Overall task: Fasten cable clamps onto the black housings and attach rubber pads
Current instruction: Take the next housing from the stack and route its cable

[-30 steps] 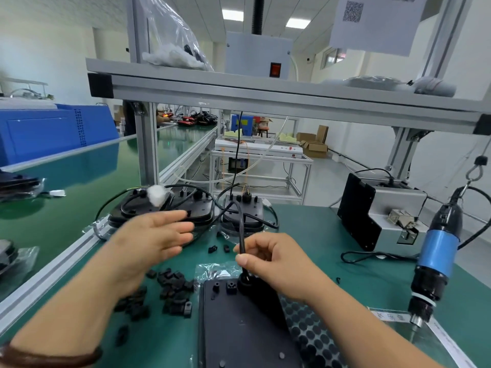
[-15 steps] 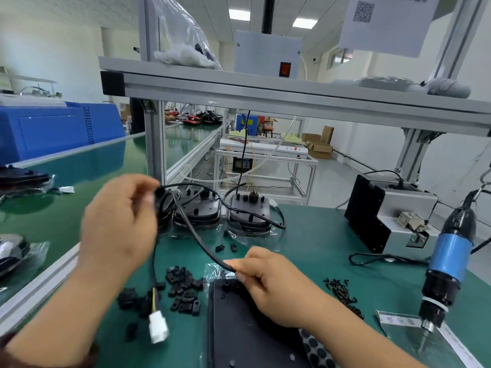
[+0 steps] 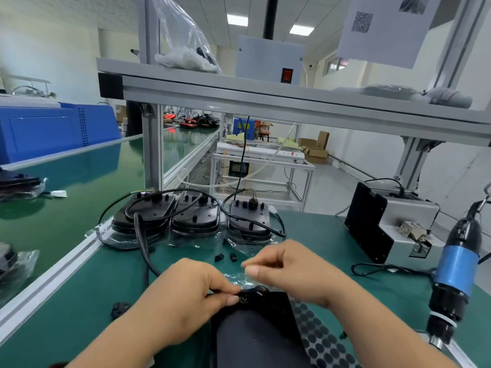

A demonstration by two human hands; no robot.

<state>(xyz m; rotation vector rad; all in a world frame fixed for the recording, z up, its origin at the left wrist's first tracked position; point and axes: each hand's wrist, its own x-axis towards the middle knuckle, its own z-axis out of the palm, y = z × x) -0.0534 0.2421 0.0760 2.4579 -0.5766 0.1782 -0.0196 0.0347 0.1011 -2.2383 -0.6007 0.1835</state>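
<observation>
Aluminium rail edges bench at left. Wide green mat between rail and work, with one loose clamp on it. Left hand pinches small black part at far end of black housing. Housing lies bottom centre, long axis pointing away from person. Right hand just beyond it, fingers curled and blurred; grasp cannot be told. Pad sheet lies along housing's right edge. Screwdriver hangs far right, well apart.

White walls, ceiling light panels, aluminium shelf frame, green workbench, cardboard boxes on pale floor
</observation>
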